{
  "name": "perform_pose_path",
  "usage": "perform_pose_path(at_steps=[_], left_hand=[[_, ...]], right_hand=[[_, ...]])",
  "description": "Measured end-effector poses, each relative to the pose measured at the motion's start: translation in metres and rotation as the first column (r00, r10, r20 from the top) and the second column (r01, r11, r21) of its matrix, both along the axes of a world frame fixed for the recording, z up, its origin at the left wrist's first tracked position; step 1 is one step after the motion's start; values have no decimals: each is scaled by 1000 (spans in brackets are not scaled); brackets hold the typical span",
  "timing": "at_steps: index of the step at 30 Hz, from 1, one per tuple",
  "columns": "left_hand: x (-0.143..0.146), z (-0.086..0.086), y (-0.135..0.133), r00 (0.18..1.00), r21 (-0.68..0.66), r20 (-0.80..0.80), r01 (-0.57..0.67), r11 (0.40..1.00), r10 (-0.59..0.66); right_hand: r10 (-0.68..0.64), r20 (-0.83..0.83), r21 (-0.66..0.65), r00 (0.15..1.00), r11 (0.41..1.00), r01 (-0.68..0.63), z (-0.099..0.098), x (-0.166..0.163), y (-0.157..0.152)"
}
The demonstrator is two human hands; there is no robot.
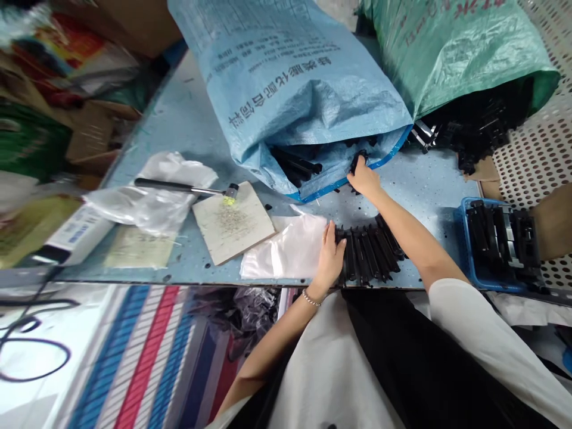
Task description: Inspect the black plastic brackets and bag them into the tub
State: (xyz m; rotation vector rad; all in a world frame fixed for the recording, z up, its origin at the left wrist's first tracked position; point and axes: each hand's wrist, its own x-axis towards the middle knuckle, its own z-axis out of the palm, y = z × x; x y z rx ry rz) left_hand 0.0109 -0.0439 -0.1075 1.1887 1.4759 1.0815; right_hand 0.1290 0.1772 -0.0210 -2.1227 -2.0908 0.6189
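My right hand (364,179) reaches to the mouth of a blue woven sack (308,89) lying on the bench. Its fingers are closed on a small dark piece (358,158), black and partly hidden by the fingers. More long black plastic parts (297,167) show inside the sack. Close to the bench's front edge, my left hand (329,256) presses against the left end of a row of black plastic parts (369,253), fingers stretched out. The parts stand side by side in a slightly fanned row. White plastic bags (286,247) lie just left of that hand.
A hammer (183,186) rests across a clear bag and a worn square board (235,223). At the right, a blue basket (469,250) holds black parts, and a green sack (469,53) spills more. A white box (83,232) lies at the left.
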Motion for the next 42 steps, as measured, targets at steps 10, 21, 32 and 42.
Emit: perform_pose_path(at_steps=[10,21,32,42], left_hand=[[-24,82,39,771,-116,634,22,993,56],[-18,105,9,813,-145,582,112,983,-6],[-41,106,18,793,-221,607,104,970,53],[-38,78,-3,848,-291,526,105,951,68]], right_hand=[[530,-395,202,750,847,-492,38,22,-179],[654,-142,335,743,738,-585,44,28,-135],[851,-58,394,523,501,-771,35,13,-210],[481,-71,212,874,863,-458,10,65,-223]])
